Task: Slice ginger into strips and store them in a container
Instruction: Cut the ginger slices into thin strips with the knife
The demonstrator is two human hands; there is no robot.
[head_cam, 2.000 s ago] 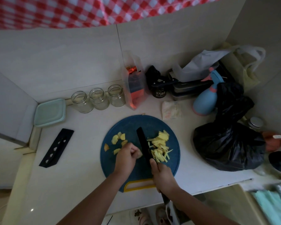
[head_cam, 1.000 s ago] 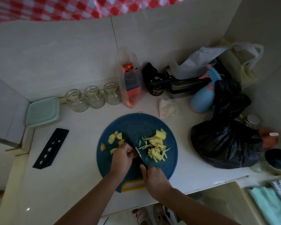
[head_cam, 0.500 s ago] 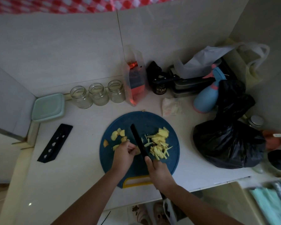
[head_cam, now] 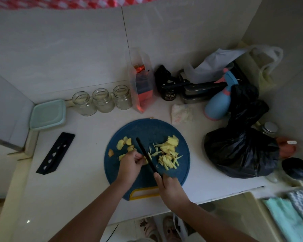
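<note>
A round blue cutting board with a yellow handle lies on the white counter. On its left part lie several flat ginger slices; a pile of ginger strips lies on its right part. My right hand grips the handle of a black knife, whose blade points away between the two heaps. With curled fingers, my left hand pins a small ginger piece against the blade's left side. A pale green lidded container sits at the far left.
Three glass jars stand by the back wall, a clear bag next to them. A black knife sheath lies left of the board. A black plastic bag, a blue spray bottle and stacked tins crowd the right.
The knife went from upright to tilted over the strips and back to pointing away. My left hand stayed on the ginger piece. More loose strips lie beside the blade.
</note>
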